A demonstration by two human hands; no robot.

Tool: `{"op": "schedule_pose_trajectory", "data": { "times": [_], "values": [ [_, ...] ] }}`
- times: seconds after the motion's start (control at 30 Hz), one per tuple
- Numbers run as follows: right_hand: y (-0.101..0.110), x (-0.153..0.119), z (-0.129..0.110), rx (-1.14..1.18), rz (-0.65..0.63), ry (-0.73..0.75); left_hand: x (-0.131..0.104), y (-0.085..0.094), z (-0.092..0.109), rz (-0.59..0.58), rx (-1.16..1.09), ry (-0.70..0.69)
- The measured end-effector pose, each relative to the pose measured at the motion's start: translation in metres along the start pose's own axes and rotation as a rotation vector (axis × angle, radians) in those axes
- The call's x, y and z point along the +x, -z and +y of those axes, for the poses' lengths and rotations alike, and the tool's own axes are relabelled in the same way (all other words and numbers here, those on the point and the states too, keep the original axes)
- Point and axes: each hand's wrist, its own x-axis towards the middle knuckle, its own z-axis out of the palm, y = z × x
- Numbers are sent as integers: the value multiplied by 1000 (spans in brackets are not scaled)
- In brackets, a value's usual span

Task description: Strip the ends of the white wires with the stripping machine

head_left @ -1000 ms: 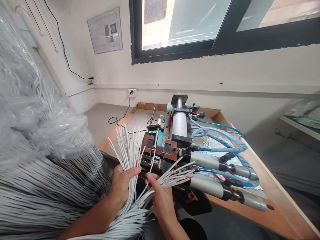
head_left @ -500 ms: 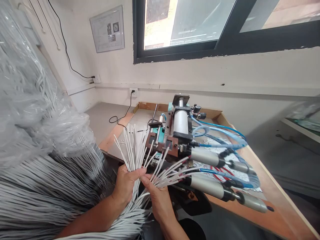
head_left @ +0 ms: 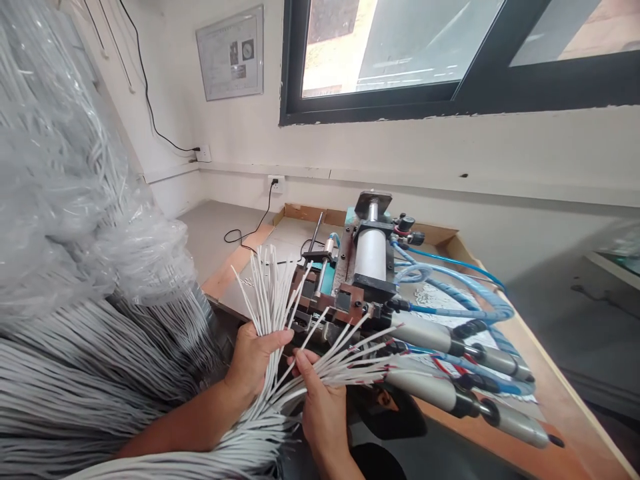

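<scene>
A bundle of thin white cables (head_left: 270,300) stands upright in my left hand (head_left: 255,357), whose thumb lies across it. My right hand (head_left: 320,393) is closed around a second part of the cables (head_left: 350,363), which fans out to the right. Some of these right-hand ends show small reddish tips. Below the hands both parts run together into one thick bunch (head_left: 260,440). Just beyond the hands stands a machine (head_left: 371,257) with metal cylinders and brown blocks; the fanned cables overlap its front.
At the left hang many grey cables (head_left: 75,373) under clear plastic wrapping (head_left: 100,227). Blue air hoses (head_left: 465,300) curve over the wooden-edged table (head_left: 565,407) at the right. A window (head_left: 390,53) is in the wall ahead.
My hands have moved slightly apart, and the gap between the two cable parts is wider. The right part leans further right and lower. The camera view has shifted a little.
</scene>
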Motion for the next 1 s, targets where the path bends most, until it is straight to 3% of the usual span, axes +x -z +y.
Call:
{"op": "schedule_pose_trajectory", "data": {
  "times": [0.2,0.43,0.53,0.77,1.0],
  "values": [
    [-4,5,-11,117,58,-61,8,-1,8,96,75,8],
    [-8,9,-18,324,95,-236,8,-5,13,89,49,32],
    [-8,8,-18,369,53,-293,6,-4,10,92,58,22],
    [-7,3,-20,294,-110,-243,-8,4,-2,26,155,12],
    [-4,0,-7,292,-20,-173,-16,13,-8,4,67,60]
  ]
}}
